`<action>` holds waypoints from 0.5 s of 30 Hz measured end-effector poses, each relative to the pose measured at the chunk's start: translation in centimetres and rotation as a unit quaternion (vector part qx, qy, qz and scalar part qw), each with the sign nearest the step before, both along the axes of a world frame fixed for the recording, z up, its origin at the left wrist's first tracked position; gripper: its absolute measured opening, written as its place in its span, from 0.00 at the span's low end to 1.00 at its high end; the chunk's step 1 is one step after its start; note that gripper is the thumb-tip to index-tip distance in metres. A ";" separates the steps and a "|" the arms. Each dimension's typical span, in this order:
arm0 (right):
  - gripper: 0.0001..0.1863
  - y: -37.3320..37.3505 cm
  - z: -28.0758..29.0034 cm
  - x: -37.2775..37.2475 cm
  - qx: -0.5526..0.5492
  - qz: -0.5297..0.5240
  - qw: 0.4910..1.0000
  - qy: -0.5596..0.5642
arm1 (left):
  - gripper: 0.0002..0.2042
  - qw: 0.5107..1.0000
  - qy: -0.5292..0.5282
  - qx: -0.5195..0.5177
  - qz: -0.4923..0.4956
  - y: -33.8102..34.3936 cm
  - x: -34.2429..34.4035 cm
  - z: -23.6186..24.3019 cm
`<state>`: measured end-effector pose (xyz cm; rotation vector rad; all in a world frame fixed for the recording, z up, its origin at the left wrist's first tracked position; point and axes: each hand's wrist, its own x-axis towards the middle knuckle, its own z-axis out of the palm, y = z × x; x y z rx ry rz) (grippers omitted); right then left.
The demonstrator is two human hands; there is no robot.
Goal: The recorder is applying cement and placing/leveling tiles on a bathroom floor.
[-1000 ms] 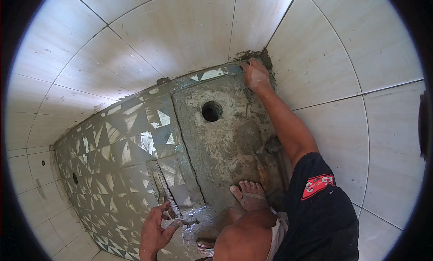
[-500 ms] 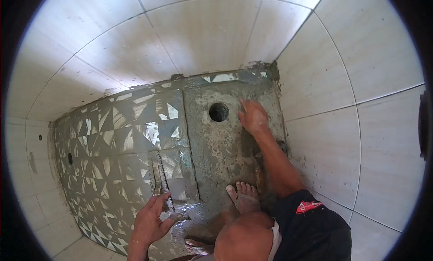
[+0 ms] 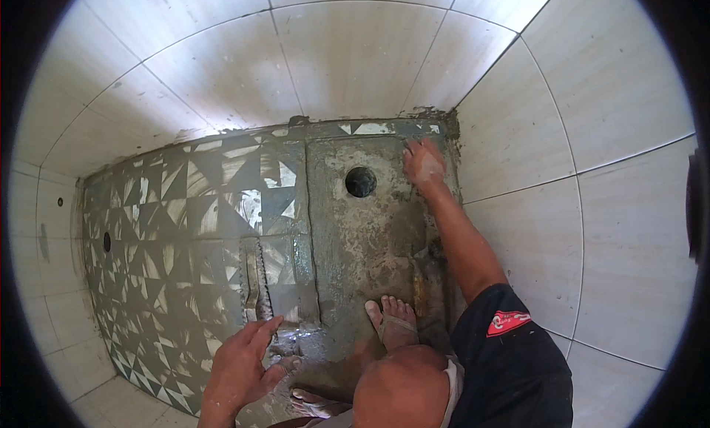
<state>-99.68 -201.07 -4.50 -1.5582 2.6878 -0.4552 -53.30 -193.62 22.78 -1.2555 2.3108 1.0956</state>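
Tile strip in the head view lies along the far wall, its long axis running left to right, just beyond the right hand, the nearer of the two. That hand's fingers are extended, grasping nothing visible. The left hand is at the near end of a toothed-edged trowel that points away; whether it grips this I cannot tell.

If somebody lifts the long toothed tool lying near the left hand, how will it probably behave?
The toothed tool would probably feel stiff, since its long edges look nearly straight. It may be slippery, as the floor tiles around it look wet and smeared. Rolling seems unlikely, because it lies flat.
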 end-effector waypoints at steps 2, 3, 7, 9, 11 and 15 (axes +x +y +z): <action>0.19 -0.6 -0.2 -0.1 0.027 0.008 1.000 0.000 | 0.37 1.000 -0.031 0.002 -0.002 0.1 0.1 -0.6; 0.19 -0.8 -0.3 -0.2 0.014 0.009 1.000 -0.014 | 0.37 0.999 -0.032 0.003 -0.007 0.0 0.0 -0.8; 0.20 -0.6 0.8 1.3 -0.035 0.018 0.999 -0.038 | 0.37 0.999 -0.036 0.007 -0.014 -0.6 -0.5 -1.0; 0.20 -0.3 3.7 3.4 -0.063 0.030 0.996 -0.061 | 0.37 0.999 -0.042 0.020 -0.007 -1.0 -0.7 -1.0; 0.20 -0.1 4.2 4.1 -0.090 0.039 0.992 -0.081 | 0.37 0.998 -0.052 0.029 -0.001 -1.1 -0.9 -1.1; 0.21 -0.7 0.2 1.8 -0.059 0.016 0.998 -0.027 | 0.37 0.999 -0.033 0.011 -0.014 -1.1 -0.9 -1.8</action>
